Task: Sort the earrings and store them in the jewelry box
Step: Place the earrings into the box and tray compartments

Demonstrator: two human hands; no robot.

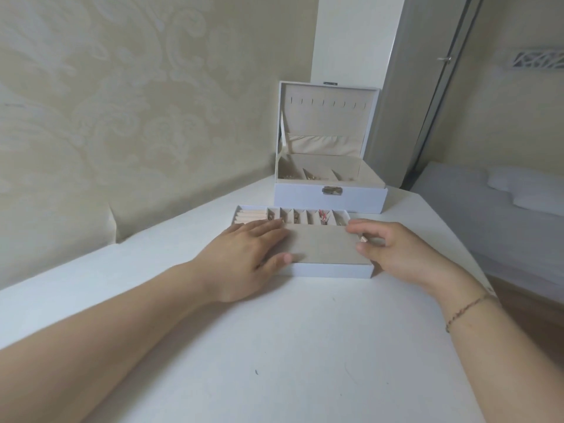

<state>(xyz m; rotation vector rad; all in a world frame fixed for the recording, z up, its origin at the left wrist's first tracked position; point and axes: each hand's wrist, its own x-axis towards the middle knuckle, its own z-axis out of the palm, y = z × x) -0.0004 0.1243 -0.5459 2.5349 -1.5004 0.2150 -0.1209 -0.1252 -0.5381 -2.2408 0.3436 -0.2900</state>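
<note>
A small gold earring [363, 238] sits pinched in the right hand [406, 254] at frame centre-right, while the flat, relaxed left hand [244, 257] steadies the white compartmented tray [332, 270], probably for placing.

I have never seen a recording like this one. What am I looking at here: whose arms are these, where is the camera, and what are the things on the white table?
There is no machine, only a person's two bare hands. The single picture comes from a camera on the person's head, looking forward and down. On the white table lies a tray with small compartments, removed from the jewelry box, which stands behind it, lid open. The left hand rests flat on the tray. The right hand pinches a small item, probably an earring, at the tray's right edge; it is too small to be sure.
</note>
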